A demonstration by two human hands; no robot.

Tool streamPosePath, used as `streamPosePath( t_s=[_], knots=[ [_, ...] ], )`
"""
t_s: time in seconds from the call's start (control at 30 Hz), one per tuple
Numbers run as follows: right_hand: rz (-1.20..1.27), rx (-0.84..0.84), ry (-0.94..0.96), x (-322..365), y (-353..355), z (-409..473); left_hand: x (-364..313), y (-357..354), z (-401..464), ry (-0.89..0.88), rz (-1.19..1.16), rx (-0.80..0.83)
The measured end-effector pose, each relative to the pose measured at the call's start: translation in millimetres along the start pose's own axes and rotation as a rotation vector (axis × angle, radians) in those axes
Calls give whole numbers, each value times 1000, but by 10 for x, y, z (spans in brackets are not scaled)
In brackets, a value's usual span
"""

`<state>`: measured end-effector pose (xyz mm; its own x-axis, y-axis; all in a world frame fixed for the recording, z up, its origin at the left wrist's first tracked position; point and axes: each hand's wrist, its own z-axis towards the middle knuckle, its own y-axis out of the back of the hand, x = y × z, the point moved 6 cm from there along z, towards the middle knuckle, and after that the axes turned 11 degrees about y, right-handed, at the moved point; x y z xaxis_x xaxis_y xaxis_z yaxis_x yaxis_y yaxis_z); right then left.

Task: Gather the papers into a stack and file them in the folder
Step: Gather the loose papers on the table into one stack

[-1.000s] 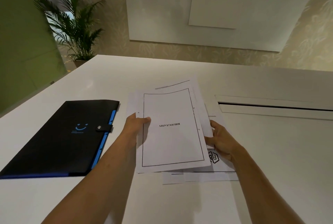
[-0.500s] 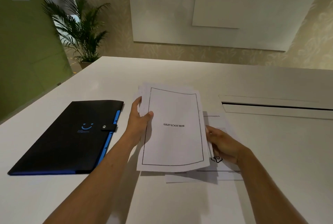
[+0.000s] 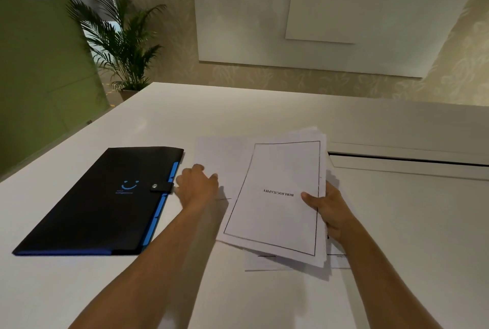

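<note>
While its thumb lies across the printed face and its fingers curl out of sight beneath, the right hand [image 3: 329,209] pinches a sheaf of papers [image 3: 277,196] by its right edge, holding it tilted just above the white surface [image 3: 264,111]. The top sheet carries a thin black border and the word BIBLIOGRAPHY, printed upside down to the wearer. The left hand [image 3: 197,187] rests knuckles-up, its fingers bent and close together, on the near left part of a loose sheet [image 3: 222,159] that lies flat on the surface, partly tucked under the sheaf's left side; whether it grips that sheet or only presses on it cannot be told. More loose pages [image 3: 260,262] peek out from beneath the near edge of the sheaf, flat on the surface. Just left of the left hand lies the folder [image 3: 100,204], black with blue index tabs along its right side and a small blue smile mark on its cover, closed by a snap strap and lying at a slant. A long dark slot [image 3: 410,160] runs across the surface to the right of the papers. Beyond the far edge a potted palm [image 3: 121,45] stands by a green wall [image 3: 39,77], and a large pale board [image 3: 330,11] hangs on patterned wallpaper.
</note>
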<state>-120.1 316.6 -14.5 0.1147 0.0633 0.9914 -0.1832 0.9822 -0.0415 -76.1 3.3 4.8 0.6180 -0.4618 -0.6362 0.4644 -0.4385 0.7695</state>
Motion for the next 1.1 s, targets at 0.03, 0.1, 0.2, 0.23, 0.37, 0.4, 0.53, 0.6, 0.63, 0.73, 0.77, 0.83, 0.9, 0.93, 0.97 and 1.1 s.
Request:
streamPosePath(
  t_s=[0.03, 0.1, 0.2, 0.23, 0.37, 0.4, 0.53, 0.6, 0.63, 0.73, 0.77, 0.83, 0.9, 0.93, 0.97, 1.1],
  knots=[
    [23, -34, -11, -25, 28, -7, 35, -23, 15, 24, 127, -29],
    [44, -57, -28, -79, 41, -28, 91, -111, 28, 53, 279, -38],
    [15, -55, -34, -122, 15, -58, 73, -199, 79, 33, 368, -36],
    [-4, -58, -31, -133, 13, -64, 54, -202, 113, 34, 370, -12],
    [-71, -56, -5, -177, 33, -76, -69, -190, 231, 47, 360, 97],
    [-65, -59, -2, -178, 36, -82, -87, -194, 256, 46, 364, 112],
    [12, -81, -12, -183, 68, -101, -83, -205, 356, 61, 392, 177],
    [57, -93, -14, -190, 93, -108, -105, -205, 379, 62, 352, 214],
    [75, -101, -15, -194, 105, -115, -109, -219, 389, 68, 296, 235],
    [136, -116, -7, -190, 138, -138, -69, -237, 399, 106, 66, 292],
    [161, -122, -8, -188, 149, -144, -17, -235, 420, 136, -25, 297],
    [195, -140, -11, -190, 181, -144, 96, -222, 453, 191, -236, 325],
    [207, -154, -12, -191, 202, -133, 183, -207, 444, 205, -398, 415],
    [216, -159, -13, -189, 206, -124, 209, -199, 421, 215, -466, 483],
    [226, -161, -15, -190, 201, -117, 235, -189, 386, 232, -533, 560],
    [239, -152, -17, -171, 165, -101, 293, -137, 188, 242, -769, 764]
  ],
)
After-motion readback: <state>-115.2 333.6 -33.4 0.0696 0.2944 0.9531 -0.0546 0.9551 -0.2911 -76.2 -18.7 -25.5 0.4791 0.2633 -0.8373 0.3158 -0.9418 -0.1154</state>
